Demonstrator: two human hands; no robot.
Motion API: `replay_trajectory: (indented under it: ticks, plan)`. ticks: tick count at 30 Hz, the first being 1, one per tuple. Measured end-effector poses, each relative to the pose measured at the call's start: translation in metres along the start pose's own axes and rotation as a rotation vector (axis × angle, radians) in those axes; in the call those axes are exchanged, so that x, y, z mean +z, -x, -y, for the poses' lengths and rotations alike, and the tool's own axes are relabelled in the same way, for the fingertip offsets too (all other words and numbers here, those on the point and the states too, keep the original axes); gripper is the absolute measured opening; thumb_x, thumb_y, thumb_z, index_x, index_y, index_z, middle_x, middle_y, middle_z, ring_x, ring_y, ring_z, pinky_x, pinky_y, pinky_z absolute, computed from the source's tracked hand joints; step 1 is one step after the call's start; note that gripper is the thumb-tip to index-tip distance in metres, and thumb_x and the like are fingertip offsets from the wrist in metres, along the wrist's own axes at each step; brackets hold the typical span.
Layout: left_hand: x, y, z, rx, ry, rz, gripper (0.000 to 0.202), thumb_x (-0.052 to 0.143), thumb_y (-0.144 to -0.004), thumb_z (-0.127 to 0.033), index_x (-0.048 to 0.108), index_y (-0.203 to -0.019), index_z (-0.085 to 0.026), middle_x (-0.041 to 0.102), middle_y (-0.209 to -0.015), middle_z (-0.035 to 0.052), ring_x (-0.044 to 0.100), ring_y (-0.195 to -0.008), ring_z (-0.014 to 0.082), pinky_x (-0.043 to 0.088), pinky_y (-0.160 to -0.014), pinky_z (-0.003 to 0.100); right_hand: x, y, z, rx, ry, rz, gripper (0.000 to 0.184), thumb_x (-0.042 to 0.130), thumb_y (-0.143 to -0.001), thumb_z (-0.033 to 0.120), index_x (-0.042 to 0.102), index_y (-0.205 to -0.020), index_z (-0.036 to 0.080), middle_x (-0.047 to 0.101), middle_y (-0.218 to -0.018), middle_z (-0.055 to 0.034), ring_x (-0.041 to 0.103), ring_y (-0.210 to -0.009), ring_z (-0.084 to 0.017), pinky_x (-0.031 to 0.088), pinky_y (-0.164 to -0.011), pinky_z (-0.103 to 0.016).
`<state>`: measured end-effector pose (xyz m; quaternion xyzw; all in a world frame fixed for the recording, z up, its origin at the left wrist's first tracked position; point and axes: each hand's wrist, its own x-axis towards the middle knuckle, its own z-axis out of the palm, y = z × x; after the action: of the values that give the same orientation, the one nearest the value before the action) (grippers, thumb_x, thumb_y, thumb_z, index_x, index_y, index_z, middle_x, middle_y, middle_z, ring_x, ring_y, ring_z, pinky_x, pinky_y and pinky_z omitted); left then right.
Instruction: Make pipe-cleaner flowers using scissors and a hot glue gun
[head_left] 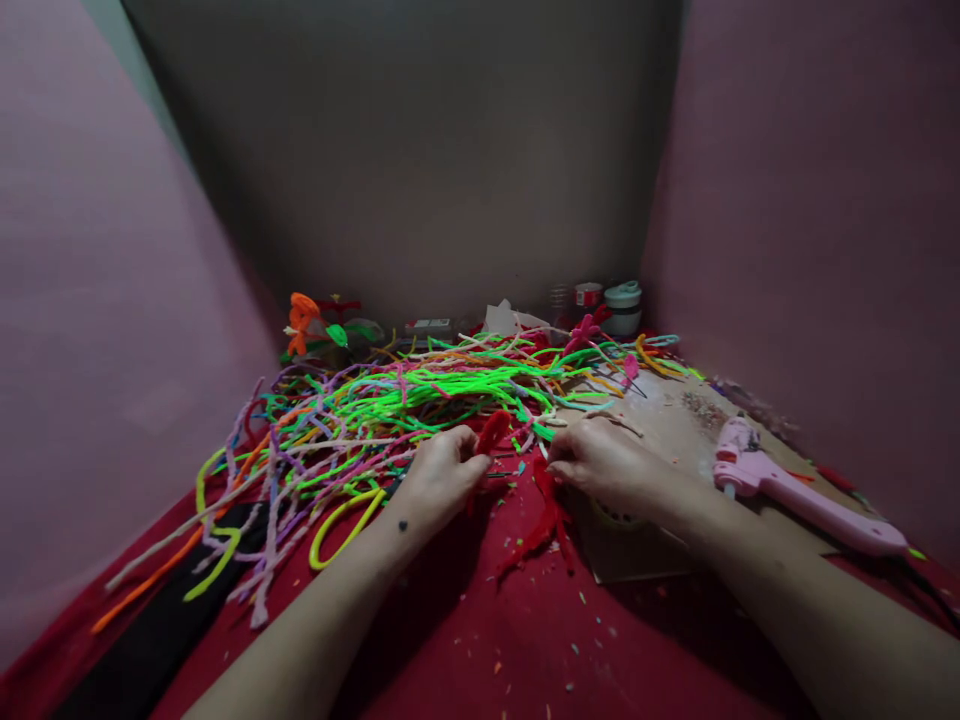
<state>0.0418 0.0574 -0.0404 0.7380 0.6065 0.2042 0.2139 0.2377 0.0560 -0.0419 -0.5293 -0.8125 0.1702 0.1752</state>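
My left hand [444, 470] pinches a red fuzzy pipe-cleaner petal [493, 432], which sticks up past the fingertips. To its right, my right hand [596, 460] has its thumb and fingers closed on a bundle of red pipe cleaners [551, 520], whose loose ends hang down toward the cloth. A gap separates the two hands. Just beyond them spreads a big heap of pipe cleaners [450, 385] in green, pink, purple, orange and white. Beside my left wrist lies a yellow loop [346, 528], perhaps a scissors handle; its other end is hidden.
A pink glue gun [810, 490] rests on a cardboard sheet [637, 560] at right, its cord trailing off. An orange flower [302, 322] stands at back left, a lidded cup [622, 308] at back right. Small scraps dot the red cloth [480, 640]. Pink walls flank both sides.
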Motion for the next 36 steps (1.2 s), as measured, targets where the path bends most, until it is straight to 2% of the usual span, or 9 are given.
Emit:
replay_trajectory:
  ticks: [2,4,9,14,22,25,31,34,36]
  plan:
    - [0.000,0.003,0.001,0.032,-0.340,-0.150,0.011,0.043,-0.078,-0.021,0.053,-0.076,-0.018,0.061,-0.065,0.0037,0.060,-0.061,0.0175,0.041,-0.056,0.025,0.002,0.000,0.000,0.010,0.045,0.001,0.017,0.052,-0.071,0.015,0.068,-0.064,0.015,0.060,-0.055,-0.0024,0.047,-0.049,-0.010,0.026,-0.047,-0.022]
    - [-0.001,0.006,0.000,0.033,-0.614,-0.222,0.017,0.038,-0.082,-0.021,0.054,-0.086,-0.016,0.064,-0.073,0.0084,0.063,-0.068,0.0223,0.043,-0.060,0.029,0.003,0.001,0.002,0.014,0.050,0.000,0.017,0.053,-0.071,0.015,0.068,-0.065,0.016,0.062,-0.057,-0.0028,0.047,-0.050,-0.011,0.027,-0.047,-0.022]
    - [-0.002,0.010,-0.002,0.054,-0.846,-0.180,0.028,0.027,-0.084,-0.010,0.052,-0.095,-0.012,0.063,-0.079,0.0156,0.065,-0.072,0.0282,0.046,-0.056,0.033,0.009,0.002,0.005,0.012,0.035,-0.044,0.015,0.052,-0.071,0.012,0.066,-0.067,0.018,0.062,-0.060,-0.0021,0.048,-0.052,-0.012,0.029,-0.050,-0.023]
    - [0.005,0.010,-0.002,0.079,-0.789,-0.002,0.033,0.025,-0.082,-0.004,0.052,-0.101,-0.010,0.061,-0.093,0.0192,0.065,-0.079,0.0263,0.048,-0.062,0.034,0.019,0.001,0.002,-0.074,0.066,-0.141,0.018,0.052,-0.074,0.013,0.064,-0.087,0.017,0.063,-0.086,-0.0073,0.054,-0.073,-0.016,0.035,-0.063,-0.025]
    - [-0.003,0.012,0.000,0.129,-0.747,0.094,0.028,0.031,-0.083,-0.013,0.055,-0.097,-0.012,0.063,-0.088,0.0165,0.063,-0.079,0.0272,0.046,-0.063,0.035,0.022,-0.001,0.005,-0.019,0.059,-0.109,0.021,0.049,-0.074,0.009,0.066,-0.083,0.018,0.062,-0.086,-0.0069,0.053,-0.071,-0.015,0.034,-0.061,-0.023]
    - [-0.007,0.014,-0.006,0.122,-0.781,0.053,0.026,0.032,-0.085,-0.017,0.055,-0.094,-0.015,0.063,-0.087,0.0130,0.063,-0.077,0.0253,0.045,-0.062,0.033,0.020,-0.003,0.002,0.014,-0.008,-0.120,0.020,0.049,-0.069,0.006,0.064,-0.075,0.017,0.062,-0.075,-0.0043,0.052,-0.064,-0.013,0.032,-0.056,-0.023]
    - [-0.005,0.017,-0.010,0.149,-0.802,-0.207,0.029,0.029,-0.088,-0.022,0.055,-0.099,-0.016,0.057,-0.098,0.0116,0.062,-0.071,0.0216,0.042,-0.053,0.029,0.010,-0.009,-0.007,0.074,-0.248,-0.146,0.023,0.047,-0.063,0.002,0.064,-0.066,0.017,0.059,-0.056,-0.0001,0.052,-0.055,-0.013,0.035,-0.054,-0.023]
    - [-0.001,0.017,-0.010,0.232,-0.614,-0.262,0.028,0.032,-0.089,-0.025,0.057,-0.098,-0.017,0.057,-0.099,0.0102,0.061,-0.074,0.0194,0.043,-0.059,0.028,0.005,-0.009,-0.008,0.092,-0.398,-0.217,0.026,0.047,-0.065,0.003,0.068,-0.069,0.018,0.060,-0.055,0.0010,0.052,-0.052,-0.012,0.037,-0.055,-0.024]
    - [0.003,0.018,-0.011,0.324,-0.355,-0.212,0.023,0.038,-0.088,-0.025,0.059,-0.093,-0.018,0.060,-0.094,0.0076,0.059,-0.081,0.0180,0.044,-0.069,0.027,0.004,-0.009,-0.006,0.077,-0.487,-0.269,0.023,0.051,-0.066,0.006,0.069,-0.071,0.018,0.063,-0.059,0.0009,0.053,-0.055,-0.013,0.039,-0.057,-0.025]
